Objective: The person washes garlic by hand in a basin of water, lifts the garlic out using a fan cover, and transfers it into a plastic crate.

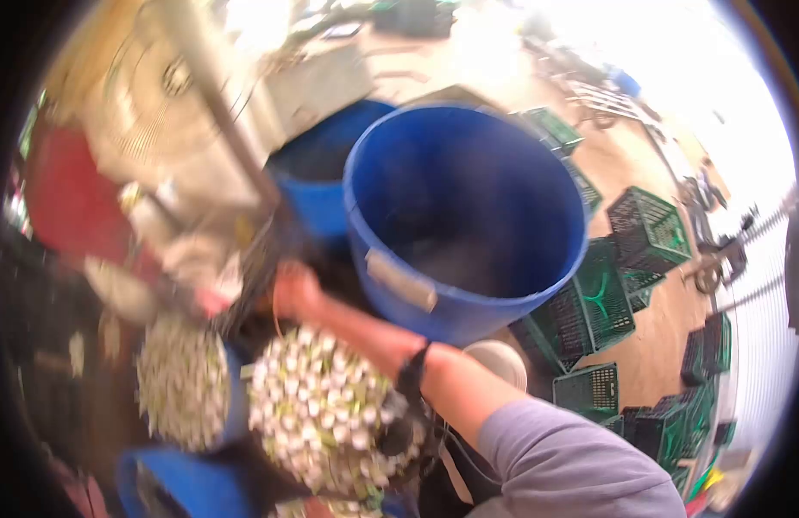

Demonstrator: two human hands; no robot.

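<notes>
My right hand reaches forward from a grey sleeve with a black wristband. It sits at a dark, blurred thing just left of a big blue barrel; its fingers look curled, but what they grip is unclear. Under my forearm lies a round bundle of white-bulbed stalks, seen end-on. A second bundle of the same kind lies to its left in a blue container. My left hand is out of sight.
A second blue barrel stands behind the first. Several green plastic crates lie scattered on the brown floor at right. A white bucket sits below the barrel. A beige machine and a red surface fill the left.
</notes>
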